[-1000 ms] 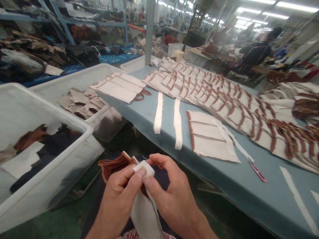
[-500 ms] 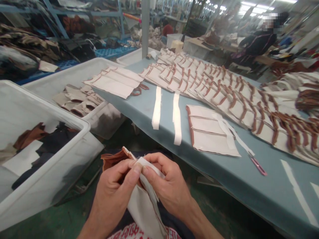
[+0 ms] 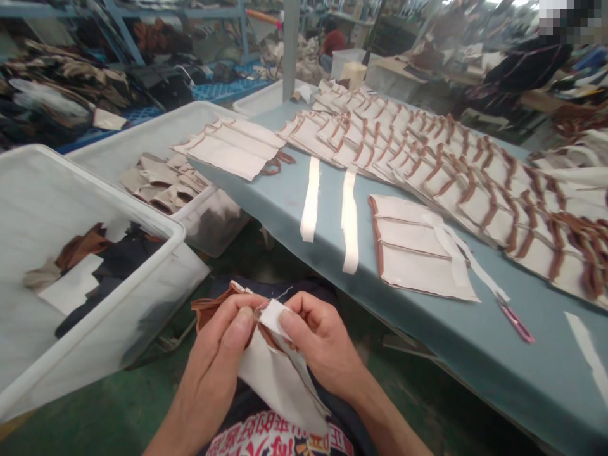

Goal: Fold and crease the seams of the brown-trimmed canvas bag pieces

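In my lap hangs a cream fabric panel [image 3: 266, 373] with brown trim [image 3: 209, 307], gathered at its upper edge. My left hand [image 3: 221, 345] pinches that edge between thumb and fingers. My right hand [image 3: 320, 339] is closed on the end of a white elastic strip [image 3: 275, 316], its thumb pressing on top. A loose thread [image 3: 285, 294] sticks up between the hands. How far the strip runs into the fabric is hidden by the folds and fingers.
On the blue-green table [image 3: 285, 209] lie white strips [image 3: 350, 221], a sewn panel [image 3: 418, 247], a pink threading tool [image 3: 517, 322] attached to a strip, and rows of overlapping panels [image 3: 456, 183]. White bins [image 3: 178, 234] holding fabric stand at left. A person [image 3: 527, 73] sits at the far right.
My hands have moved slightly apart, and more of the white strip's end shows under my right thumb. The view has shifted, so the table sits further right.
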Available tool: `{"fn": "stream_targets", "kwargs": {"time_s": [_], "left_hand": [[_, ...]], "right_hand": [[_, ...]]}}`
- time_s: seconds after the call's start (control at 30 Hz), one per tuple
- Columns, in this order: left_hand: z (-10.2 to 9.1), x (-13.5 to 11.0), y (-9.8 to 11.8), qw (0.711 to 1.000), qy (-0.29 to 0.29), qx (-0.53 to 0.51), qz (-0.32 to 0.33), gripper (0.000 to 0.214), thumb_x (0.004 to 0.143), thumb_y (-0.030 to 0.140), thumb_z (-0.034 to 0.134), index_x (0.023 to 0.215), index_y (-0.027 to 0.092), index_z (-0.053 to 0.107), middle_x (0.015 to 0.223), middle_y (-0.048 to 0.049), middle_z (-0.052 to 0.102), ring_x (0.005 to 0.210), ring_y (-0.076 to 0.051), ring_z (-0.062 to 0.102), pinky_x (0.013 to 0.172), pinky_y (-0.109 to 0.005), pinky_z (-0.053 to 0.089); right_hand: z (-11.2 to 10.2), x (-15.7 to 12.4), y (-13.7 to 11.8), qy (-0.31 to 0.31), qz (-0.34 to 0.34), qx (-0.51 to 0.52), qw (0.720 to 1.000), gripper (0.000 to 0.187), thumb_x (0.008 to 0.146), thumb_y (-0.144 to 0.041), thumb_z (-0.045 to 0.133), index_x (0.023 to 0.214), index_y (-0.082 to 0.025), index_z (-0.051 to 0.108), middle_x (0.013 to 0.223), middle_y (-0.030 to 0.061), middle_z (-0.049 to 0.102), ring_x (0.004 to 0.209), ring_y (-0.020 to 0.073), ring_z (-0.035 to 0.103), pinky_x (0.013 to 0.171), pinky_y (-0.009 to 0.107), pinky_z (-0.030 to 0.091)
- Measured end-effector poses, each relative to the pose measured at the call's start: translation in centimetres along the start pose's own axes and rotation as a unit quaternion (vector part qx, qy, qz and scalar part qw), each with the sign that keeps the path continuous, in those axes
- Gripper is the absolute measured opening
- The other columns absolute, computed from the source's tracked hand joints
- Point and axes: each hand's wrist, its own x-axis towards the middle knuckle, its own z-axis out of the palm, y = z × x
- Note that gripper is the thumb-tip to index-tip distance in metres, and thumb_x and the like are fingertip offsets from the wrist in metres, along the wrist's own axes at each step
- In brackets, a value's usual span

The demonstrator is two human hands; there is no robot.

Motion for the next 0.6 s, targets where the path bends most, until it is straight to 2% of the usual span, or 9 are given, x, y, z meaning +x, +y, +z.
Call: {"fn": "stream_targets", "kwargs": {"time_s": [0.07, 0.17, 0.33, 0.4, 0.5, 0.6], "left_hand": [[-0.3, -0.5, -1.6, 0.997, 0.002, -0.055, -0.047, 0.042, 0.099, 0.061, 0.061, 0.090, 0.022, 0.074, 0.073, -0.0023, 0.072, 0.061, -0.021, 0.059, 0.053, -0.028, 0.046], [-0.6, -1.3, -3.6, 0.991, -0.001, -0.103, -0.088, 0.053, 0.100, 0.067, 0.054, 0.072, 0.023, 0.064, 0.067, -0.0019, 0.066, 0.059, -0.020, 0.054, 0.053, -0.028, 0.045], [-1.3, -2.2, -4.4, 0.987, -0.032, -0.083, -0.132, 0.069, 0.102, 0.078, 0.047, 0.069, 0.021, 0.066, 0.064, -0.0043, 0.068, 0.061, -0.022, 0.056, 0.054, -0.030, 0.045], [-1.4, -2.5, -4.2, 0.986, -0.044, -0.073, -0.142, 0.073, 0.102, 0.083, 0.046, 0.069, 0.021, 0.066, 0.063, -0.0040, 0.067, 0.059, -0.020, 0.055, 0.053, -0.029, 0.043], [-1.3, -2.7, -4.0, 0.986, -0.027, -0.074, -0.150, 0.076, 0.101, 0.086, 0.045, 0.070, 0.020, 0.066, 0.060, -0.0037, 0.065, 0.057, -0.019, 0.053, 0.053, -0.028, 0.043], [-0.9, -2.9, -4.4, 0.986, -0.010, -0.091, -0.140, 0.078, 0.098, 0.089, 0.046, 0.070, 0.020, 0.068, 0.062, -0.0053, 0.066, 0.057, -0.021, 0.055, 0.052, -0.029, 0.046]], "right_hand": [[0.5, 0.2, 1.2, -0.012, 0.018, 0.058, 0.998, 0.055, 0.093, -0.072, 0.072, 0.080, -0.021, 0.054, 0.067, -0.0039, 0.056, 0.058, 0.0104, 0.045, 0.057, 0.024, 0.037], [1.4, 0.0, 2.9, -0.038, 0.058, 0.109, 0.992, 0.067, 0.088, -0.087, 0.069, 0.079, -0.023, 0.051, 0.062, -0.0060, 0.052, 0.051, 0.0084, 0.037, 0.051, 0.023, 0.028], [2.5, -1.3, 4.0, -0.045, 0.078, 0.100, 0.991, 0.074, 0.083, -0.094, 0.068, 0.077, -0.022, 0.051, 0.060, -0.0066, 0.048, 0.054, 0.0086, 0.034, 0.053, 0.023, 0.027], [2.9, -2.0, 3.9, -0.044, 0.094, 0.105, 0.989, 0.074, 0.083, -0.094, 0.067, 0.078, -0.022, 0.052, 0.060, -0.0064, 0.047, 0.054, 0.0090, 0.034, 0.053, 0.024, 0.027], [3.8, -2.8, 3.9, -0.033, 0.111, 0.115, 0.987, 0.070, 0.087, -0.090, 0.066, 0.081, -0.022, 0.056, 0.061, -0.0065, 0.047, 0.055, 0.0100, 0.035, 0.053, 0.025, 0.029], [4.9, -3.1, 4.2, 0.006, 0.110, 0.055, 0.992, 0.059, 0.090, -0.079, 0.066, 0.081, -0.021, 0.060, 0.061, -0.0053, 0.048, 0.057, 0.0117, 0.038, 0.054, 0.026, 0.031]]}}
